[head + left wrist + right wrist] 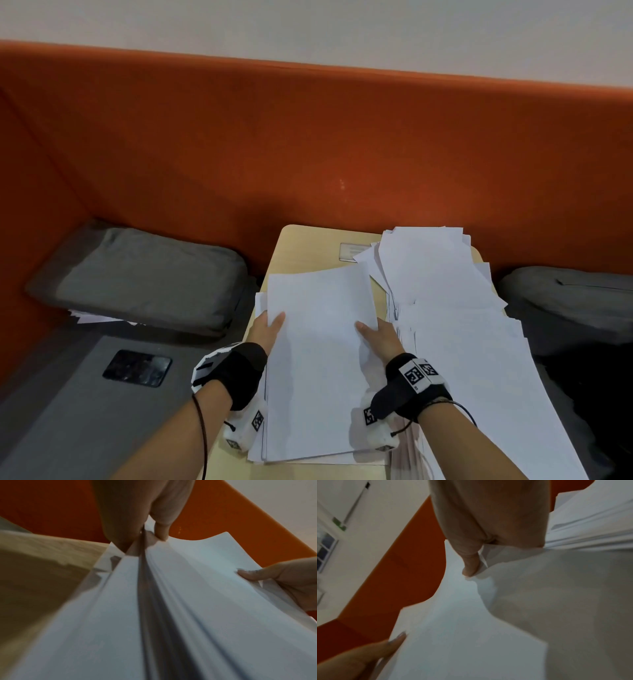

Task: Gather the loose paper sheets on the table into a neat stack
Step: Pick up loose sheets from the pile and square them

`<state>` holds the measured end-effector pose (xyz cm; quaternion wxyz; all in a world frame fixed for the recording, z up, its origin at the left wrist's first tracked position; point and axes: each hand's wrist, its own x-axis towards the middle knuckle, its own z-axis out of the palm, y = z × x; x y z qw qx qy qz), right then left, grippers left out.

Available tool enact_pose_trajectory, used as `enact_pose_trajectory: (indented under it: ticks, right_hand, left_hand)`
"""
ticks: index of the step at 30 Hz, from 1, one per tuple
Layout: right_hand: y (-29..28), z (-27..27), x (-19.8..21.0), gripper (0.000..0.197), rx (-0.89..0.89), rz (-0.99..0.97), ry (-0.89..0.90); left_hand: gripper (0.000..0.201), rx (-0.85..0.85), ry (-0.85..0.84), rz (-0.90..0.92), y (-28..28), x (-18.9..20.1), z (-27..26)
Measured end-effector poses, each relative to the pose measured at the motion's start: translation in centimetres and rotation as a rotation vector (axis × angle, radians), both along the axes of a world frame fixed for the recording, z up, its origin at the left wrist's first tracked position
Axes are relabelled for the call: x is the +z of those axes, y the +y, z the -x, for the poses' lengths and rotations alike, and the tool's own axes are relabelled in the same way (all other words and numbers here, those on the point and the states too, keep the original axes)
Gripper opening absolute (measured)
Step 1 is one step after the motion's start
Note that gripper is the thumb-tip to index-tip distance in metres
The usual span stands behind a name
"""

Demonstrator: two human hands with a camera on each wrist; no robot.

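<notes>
In the lower middle of the head view, both hands hold a bundle of white paper sheets (318, 359) over the pale wooden table (308, 246). The left hand (269, 329) grips the bundle's left edge, thumb on top and fingers underneath; the left wrist view shows the sheets pinched between thumb (161, 532) and palm. The right hand (380, 337) grips the right edge the same way, its thumb lying on the top sheet. The bundle's far end curls upward. To the right, filling the table's right side, lies a sprawl of loose sheets (455, 308), overlapping and fanned at different angles. A grey cushion (144, 277) sits at left against the orange backrest (308, 144), with a dark phone (137, 368) on the grey seat below it.
</notes>
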<state>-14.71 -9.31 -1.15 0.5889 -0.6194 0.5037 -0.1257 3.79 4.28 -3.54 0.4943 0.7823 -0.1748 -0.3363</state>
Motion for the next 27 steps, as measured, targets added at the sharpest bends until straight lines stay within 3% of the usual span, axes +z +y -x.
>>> enact_pose_trajectory:
  ticks: [6, 9, 11, 13, 19, 23, 27]
  right_hand:
    - [-0.8, 0.1, -0.5, 0.04, -0.13, 0.126, -0.079]
    - [-1.5, 0.5, 1.3, 0.056, -0.161, -0.013, -0.26]
    - [-1.8, 0.4, 3.0, 0.048, -0.035, -0.107, -0.312]
    - [-2.2, 0.3, 4.7, 0.041, 0.037, -0.031, -0.285]
    - [-1.7, -1.1, 12.2, 0.02, 0.024, 0.213, -0.503]
    - [-1.3, -1.6, 14.3, 0.015, 0.03, 0.262, -0.618]
    - [-1.0, -1.6, 12.9, 0.02, -0.008, 0.195, -0.618]
  left_hand:
    - [0.033, 0.051, -0.157, 0.223, 0.6, 2.9, 0.5]
    - [0.035, 0.016, -0.151, 0.347, 0.5, 6.0, 1.0]
    - [0.034, 0.012, -0.161, 0.421, 0.2, 8.2, 1.2]
    - [0.027, 0.033, -0.205, 0.503, -0.3, 10.0, 1.1]
    - [0.021, 0.077, -0.389, 0.789, -0.9, 16.1, 0.8]
    - [0.014, 0.104, -0.492, 0.872, -0.7, 17.9, 0.1]
    - [0.041, 0.091, -0.425, 0.894, -0.1, 17.1, -0.1]
